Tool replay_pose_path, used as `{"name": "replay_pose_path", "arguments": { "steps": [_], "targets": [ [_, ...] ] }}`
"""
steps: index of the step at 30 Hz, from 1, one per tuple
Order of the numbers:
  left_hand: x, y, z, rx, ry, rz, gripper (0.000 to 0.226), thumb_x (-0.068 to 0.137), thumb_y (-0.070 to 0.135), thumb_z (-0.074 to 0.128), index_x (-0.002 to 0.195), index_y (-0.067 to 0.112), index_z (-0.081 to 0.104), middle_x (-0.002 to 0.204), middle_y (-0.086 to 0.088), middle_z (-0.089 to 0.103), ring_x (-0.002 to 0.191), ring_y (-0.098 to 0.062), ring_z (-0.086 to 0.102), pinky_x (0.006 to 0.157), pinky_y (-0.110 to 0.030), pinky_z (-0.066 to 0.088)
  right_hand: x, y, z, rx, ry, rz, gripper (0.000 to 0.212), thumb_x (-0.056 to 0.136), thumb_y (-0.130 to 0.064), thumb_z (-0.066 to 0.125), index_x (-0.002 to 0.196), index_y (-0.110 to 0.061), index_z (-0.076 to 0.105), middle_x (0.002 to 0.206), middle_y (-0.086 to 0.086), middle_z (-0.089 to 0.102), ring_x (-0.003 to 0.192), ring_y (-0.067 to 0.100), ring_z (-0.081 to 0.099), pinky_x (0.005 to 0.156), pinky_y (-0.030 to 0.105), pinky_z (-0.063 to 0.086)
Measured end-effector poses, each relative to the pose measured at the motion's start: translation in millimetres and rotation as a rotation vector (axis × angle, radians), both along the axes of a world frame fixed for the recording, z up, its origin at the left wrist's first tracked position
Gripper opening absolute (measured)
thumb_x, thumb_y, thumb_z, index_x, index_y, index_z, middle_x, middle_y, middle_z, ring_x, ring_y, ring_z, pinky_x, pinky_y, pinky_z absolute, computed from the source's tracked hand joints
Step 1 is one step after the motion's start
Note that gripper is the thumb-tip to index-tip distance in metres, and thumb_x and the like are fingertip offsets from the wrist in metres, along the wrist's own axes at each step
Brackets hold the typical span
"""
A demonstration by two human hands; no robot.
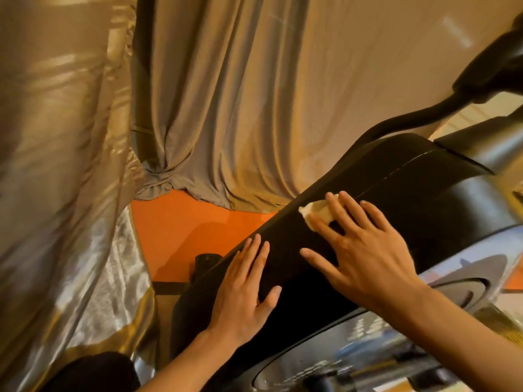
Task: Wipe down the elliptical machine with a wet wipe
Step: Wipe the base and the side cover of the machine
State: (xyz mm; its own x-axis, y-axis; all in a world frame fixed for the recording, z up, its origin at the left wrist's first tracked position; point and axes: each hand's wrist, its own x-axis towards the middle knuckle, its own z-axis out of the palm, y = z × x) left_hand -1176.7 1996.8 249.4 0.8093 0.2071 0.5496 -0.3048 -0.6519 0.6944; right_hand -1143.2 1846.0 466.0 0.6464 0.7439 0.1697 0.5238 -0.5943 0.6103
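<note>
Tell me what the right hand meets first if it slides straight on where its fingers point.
Nothing on the black cover blocks the right hand and its wipe before the cover's upper edge; beyond that hangs the grey curtain, depth unclear.

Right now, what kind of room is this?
Probably a home workout corner, though I can't be sure: a black elliptical being wiped, long curtains hanging close behind it, and an orange floor.

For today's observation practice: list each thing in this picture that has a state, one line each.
left hand: flat, fingers straight, resting on the elliptical machine
right hand: fingers spread, pressing the wet wipe
wet wipe: crumpled, pinned against the elliptical machine
curtain: hanging, bunched at the floor
</note>
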Motion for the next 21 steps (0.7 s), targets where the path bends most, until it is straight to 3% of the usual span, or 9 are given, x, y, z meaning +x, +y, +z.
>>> {"name": "replay_pose_path", "arguments": {
  "steps": [5,8,12,17,19,21],
  "targets": [
    [-1.2,1.9,1.6,0.017,0.032,-0.018,0.076,0.104,0.070,0.022,0.166,0.027,0.011,0.175,0.009,-0.001,0.161,-0.011,0.000,0.129,-0.039,0.014,-10.2,4.6,-24.5,-0.073,0.059,0.046,0.088,0.102,-0.068,0.018,0.150,-0.001,0.046,0.152,0.023,0.048,0.147,0.038,0.038,0.117,0.049,0.038],
    [-7.0,7.5,8.4,0.124,0.119,0.006,0.076,0.102,0.073,0.012,0.164,0.031,0.002,0.174,0.010,-0.006,0.159,-0.007,-0.009,0.130,-0.034,0.007,-6.9,1.8,-46.2,-0.104,-0.039,0.199,0.072,0.104,-0.055,0.033,0.133,0.005,0.062,0.129,0.023,0.061,0.127,0.041,0.055,0.102,0.048,0.049],
    [-18.9,32.2,11.4,0.216,0.251,0.044,0.076,0.101,0.070,0.008,0.165,0.030,0.005,0.174,0.009,0.001,0.159,-0.004,-0.007,0.128,-0.032,0.007,-7.8,17.2,-57.3,0.052,-0.091,0.302,0.049,0.103,-0.041,0.043,0.106,0.002,0.064,0.100,0.019,0.056,0.093,0.037,0.054,0.081,0.047,0.048],
    [-64.3,62.8,19.6,0.351,0.587,0.129,0.091,0.098,0.070,-0.010,0.164,0.020,0.026,0.172,0.000,0.021,0.159,-0.017,0.015,0.127,-0.031,0.007,-45.3,46.6,-81.6,0.309,0.367,0.293,0.039,0.095,-0.053,0.048,0.085,-0.015,0.051,0.083,0.006,0.044,0.075,0.026,0.043,0.063,0.040,0.038],
    [-93.3,72.3,29.4,0.396,0.732,0.155,0.086,0.103,0.065,-0.002,0.158,0.016,0.042,0.165,-0.006,0.038,0.153,-0.025,0.034,0.126,-0.041,0.025,-60.9,55.5,-93.0,0.344,0.527,0.191,0.041,0.092,-0.057,0.047,0.083,-0.017,0.053,0.080,0.005,0.047,0.073,0.025,0.047,0.062,0.039,0.040],
    [-124.8,83.4,46.1,0.422,0.816,0.167,0.075,0.107,0.060,0.013,0.145,0.015,0.059,0.151,-0.010,0.056,0.136,-0.029,0.054,0.113,-0.046,0.044,-72.6,62.8,-95.3,0.335,0.676,0.026,0.047,0.088,-0.060,0.044,0.082,-0.016,0.059,0.080,0.007,0.054,0.073,0.030,0.056,0.062,0.042,0.047]
  ]
}}
